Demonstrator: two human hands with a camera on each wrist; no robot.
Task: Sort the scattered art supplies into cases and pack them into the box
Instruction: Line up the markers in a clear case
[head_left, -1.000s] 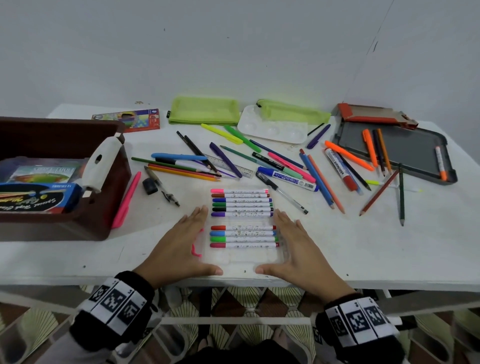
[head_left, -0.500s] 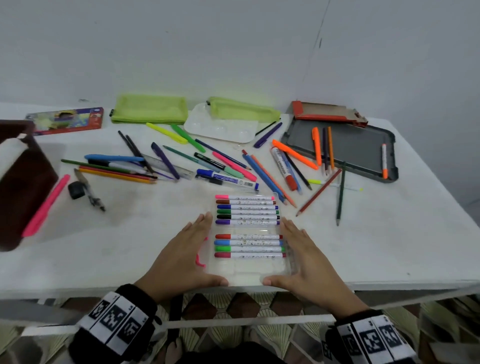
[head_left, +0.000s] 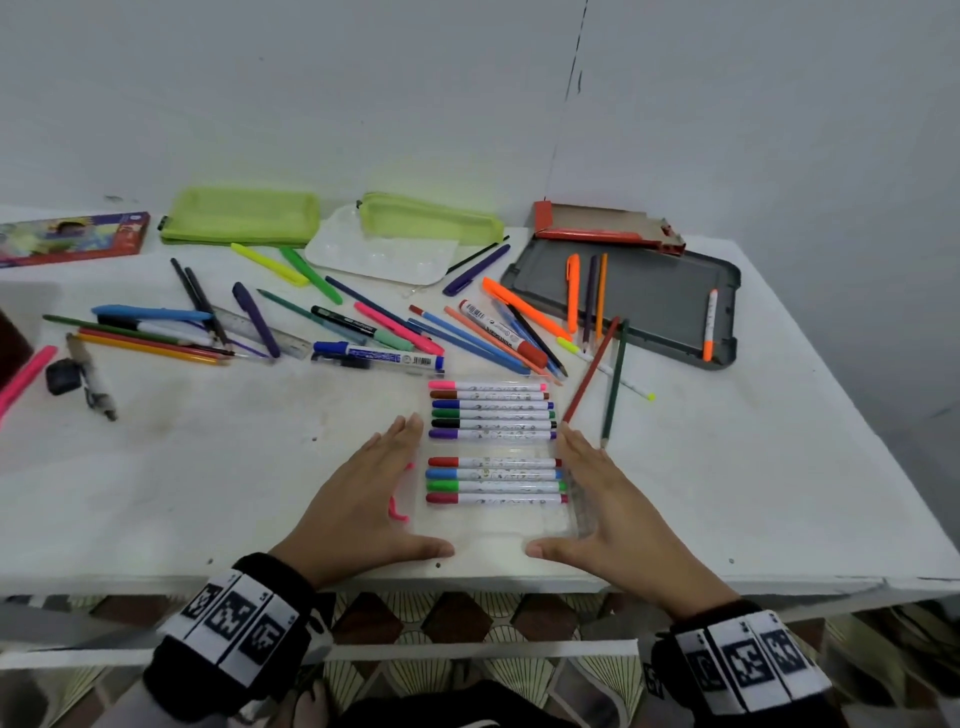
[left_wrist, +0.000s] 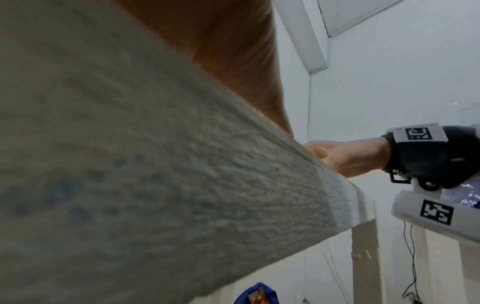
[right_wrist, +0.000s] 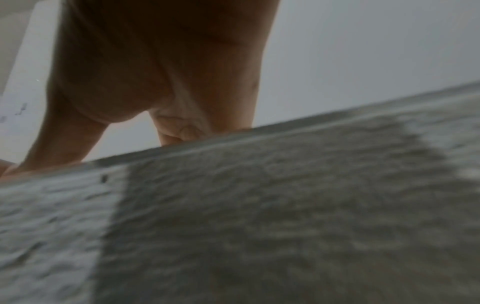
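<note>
I am laying my left hand (head_left: 363, 493) and right hand (head_left: 602, 499) flat, fingers straight, against the two sides of the clear marker case (head_left: 496, 452), thumbs at its near edge. The case is sitting on the desk (head_left: 208, 467) near its front edge, with loose pens (head_left: 395, 358) lying beyond it.

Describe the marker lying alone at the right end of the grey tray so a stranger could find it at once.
Start at the dark grey tray in the table's far right corner. Its left part holds a cluster of orange and dark pens; the white marker lies alone along the right rim. Only it has a white barrel with orange at both ends.
</note>
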